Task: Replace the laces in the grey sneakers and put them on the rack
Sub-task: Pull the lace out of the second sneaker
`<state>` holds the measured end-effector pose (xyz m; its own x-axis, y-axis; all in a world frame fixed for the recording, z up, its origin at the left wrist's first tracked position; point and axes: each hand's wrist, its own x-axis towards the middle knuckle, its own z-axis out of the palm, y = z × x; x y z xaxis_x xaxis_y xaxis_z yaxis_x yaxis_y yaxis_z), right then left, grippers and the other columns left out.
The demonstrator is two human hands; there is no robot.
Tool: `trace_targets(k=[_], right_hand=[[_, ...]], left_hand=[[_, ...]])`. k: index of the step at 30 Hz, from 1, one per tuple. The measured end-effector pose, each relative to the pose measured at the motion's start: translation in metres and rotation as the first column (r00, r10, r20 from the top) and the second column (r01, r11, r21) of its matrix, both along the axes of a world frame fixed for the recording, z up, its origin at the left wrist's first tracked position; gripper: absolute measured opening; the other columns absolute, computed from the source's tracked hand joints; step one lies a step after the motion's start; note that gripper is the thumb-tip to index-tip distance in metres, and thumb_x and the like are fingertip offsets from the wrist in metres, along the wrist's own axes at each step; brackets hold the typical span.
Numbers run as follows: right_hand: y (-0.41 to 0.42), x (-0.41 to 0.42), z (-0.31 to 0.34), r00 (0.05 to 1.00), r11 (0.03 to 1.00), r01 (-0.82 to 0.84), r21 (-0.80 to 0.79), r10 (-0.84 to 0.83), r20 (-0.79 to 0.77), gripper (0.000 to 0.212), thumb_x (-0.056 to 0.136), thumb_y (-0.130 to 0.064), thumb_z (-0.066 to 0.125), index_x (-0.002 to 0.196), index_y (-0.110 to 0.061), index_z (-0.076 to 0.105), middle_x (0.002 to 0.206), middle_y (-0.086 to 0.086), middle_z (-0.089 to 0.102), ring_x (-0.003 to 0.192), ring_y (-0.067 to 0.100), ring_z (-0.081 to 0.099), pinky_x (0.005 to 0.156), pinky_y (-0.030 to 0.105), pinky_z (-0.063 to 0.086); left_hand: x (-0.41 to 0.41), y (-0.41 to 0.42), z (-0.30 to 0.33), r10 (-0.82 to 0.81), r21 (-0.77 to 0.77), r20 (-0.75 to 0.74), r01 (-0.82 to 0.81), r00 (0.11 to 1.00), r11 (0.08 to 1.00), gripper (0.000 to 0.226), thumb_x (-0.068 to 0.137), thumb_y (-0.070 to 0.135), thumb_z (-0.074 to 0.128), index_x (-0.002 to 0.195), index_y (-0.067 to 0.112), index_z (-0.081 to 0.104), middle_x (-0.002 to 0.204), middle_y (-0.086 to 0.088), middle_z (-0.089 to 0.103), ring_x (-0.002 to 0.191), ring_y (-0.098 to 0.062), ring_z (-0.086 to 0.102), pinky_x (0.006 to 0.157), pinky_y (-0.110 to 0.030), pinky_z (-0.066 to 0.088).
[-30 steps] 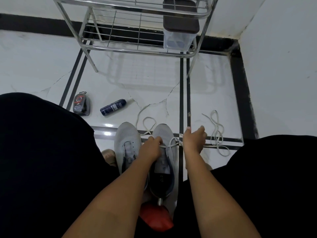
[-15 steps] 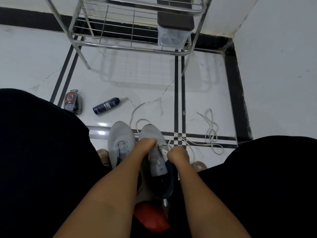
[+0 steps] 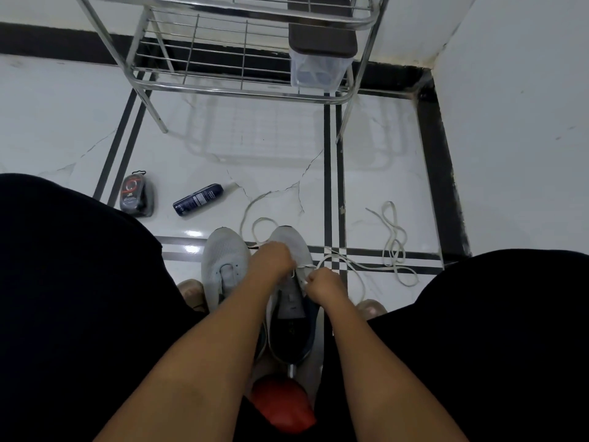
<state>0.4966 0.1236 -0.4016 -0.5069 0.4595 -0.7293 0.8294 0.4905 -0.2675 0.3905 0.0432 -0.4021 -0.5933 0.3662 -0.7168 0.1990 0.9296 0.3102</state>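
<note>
Two grey sneakers stand side by side on the white floor between my knees. The left sneaker point(image 3: 224, 263) has no lace. My left hand point(image 3: 271, 261) rests curled over the right sneaker point(image 3: 294, 303) near its front eyelets and pinches the white lace point(image 3: 345, 260). My right hand point(image 3: 325, 283) pinches the same lace at the shoe's right eyelets. The lace trails off over the floor to the right and loops ahead of the toes. A second white lace point(image 3: 395, 237) lies loose on the floor at the right. The metal rack point(image 3: 242, 90) stands ahead.
A clear box with a dark lid point(image 3: 320, 59) sits on the rack's lower shelf. A dark spray bottle point(image 3: 198, 199) and a shoe-polish sponge case point(image 3: 137, 194) lie on the floor at the left. A red stool edge point(image 3: 282, 406) shows beneath me. A white wall closes the right side.
My right hand pulled the lace out to the right, then came back to the right sneaker's eyelets. My left hand stayed on the shoe's front.
</note>
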Motion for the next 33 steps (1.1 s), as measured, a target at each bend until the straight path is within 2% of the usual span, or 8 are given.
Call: trace_targets(k=[5,11,14,17,24,28,30,33], right_hand=[[-0.003,0.002,-0.003,0.999,0.999,-0.033,-0.001,0.033,-0.004,0.037,0.094,-0.033,0.052,0.120,-0.010,0.065,0.123,0.014,0.062,0.113,0.030,0.058,0.083,0.027,0.045],[-0.002,0.002,-0.004,1.000,0.999,0.000,-0.034,0.000,-0.005,0.033,0.091,-0.029,0.055,0.113,-0.008,0.068,0.118,0.013,0.064,0.109,0.029,0.060,0.079,0.026,0.044],[0.001,0.002,-0.004,0.999,0.998,0.050,-0.047,-0.050,0.008,0.028,0.089,-0.024,0.055,0.108,-0.008,0.069,0.114,0.012,0.066,0.105,0.030,0.061,0.074,0.024,0.042],[0.006,0.002,-0.002,0.996,0.996,0.085,-0.033,-0.083,0.043,0.029,0.088,-0.017,0.051,0.108,-0.007,0.069,0.113,0.011,0.067,0.103,0.028,0.062,0.072,0.023,0.041],[-0.002,0.000,-0.004,0.999,1.000,-0.002,0.000,0.002,0.037,0.030,0.086,-0.018,0.054,0.111,-0.009,0.068,0.115,0.013,0.064,0.105,0.030,0.061,0.077,0.028,0.045],[0.000,0.002,-0.002,0.999,1.000,0.022,-0.002,-0.022,0.029,0.029,0.085,-0.014,0.052,0.107,-0.009,0.068,0.113,0.013,0.065,0.104,0.031,0.062,0.074,0.028,0.046],[0.005,0.003,-0.002,0.996,0.996,0.084,-0.021,-0.083,0.035,0.025,0.084,-0.012,0.050,0.101,-0.009,0.069,0.109,0.013,0.066,0.102,0.031,0.062,0.070,0.026,0.041],[0.009,0.002,-0.001,0.988,0.988,0.153,-0.036,-0.153,0.011,0.018,0.085,-0.011,0.048,0.091,-0.012,0.065,0.102,0.012,0.065,0.101,0.030,0.063,0.071,0.025,0.041]], left_hand=[[0.027,-0.010,-0.024,-0.111,0.011,-0.064,0.112,0.992,0.994,0.025,0.090,0.019,0.049,0.096,0.004,0.069,0.109,-0.014,0.063,0.098,-0.030,0.062,0.083,-0.038,0.052],[0.024,-0.005,-0.025,-0.040,-0.124,0.112,0.054,0.993,0.991,0.046,0.095,0.033,0.043,0.131,0.007,0.054,0.140,-0.017,0.046,0.126,-0.032,0.046,0.105,-0.039,0.040],[0.016,-0.007,-0.025,0.213,-0.026,0.238,-0.213,0.948,0.977,0.052,0.098,0.038,0.038,0.139,0.006,0.046,0.144,-0.016,0.045,0.128,-0.032,0.044,0.104,-0.036,0.036],[0.010,-0.016,-0.030,0.603,0.053,0.343,-0.656,0.720,0.753,0.064,0.091,0.050,0.054,0.135,0.003,0.049,0.132,-0.016,0.055,0.119,-0.032,0.053,0.101,-0.039,0.043],[0.019,-0.017,-0.027,0.121,-0.016,-0.033,-0.122,0.992,0.992,0.035,0.087,0.045,0.054,0.093,0.016,0.074,0.105,-0.005,0.068,0.099,-0.025,0.062,0.079,-0.030,0.050],[0.012,-0.016,-0.034,0.291,0.002,0.069,-0.292,0.954,0.956,0.032,0.088,0.033,0.056,0.108,0.011,0.069,0.118,-0.009,0.065,0.105,-0.026,0.061,0.084,-0.032,0.050],[-0.004,-0.018,-0.030,0.575,0.148,0.228,-0.612,0.785,0.777,0.038,0.091,0.023,0.053,0.124,0.005,0.059,0.128,-0.012,0.059,0.095,-0.015,0.065,0.077,-0.022,0.054],[-0.018,-0.030,-0.015,0.843,0.289,0.519,-0.957,0.141,-0.017,0.029,0.097,0.009,0.032,0.107,-0.005,0.056,0.085,-0.007,0.062,0.038,-0.002,0.048,0.037,-0.012,0.039]])
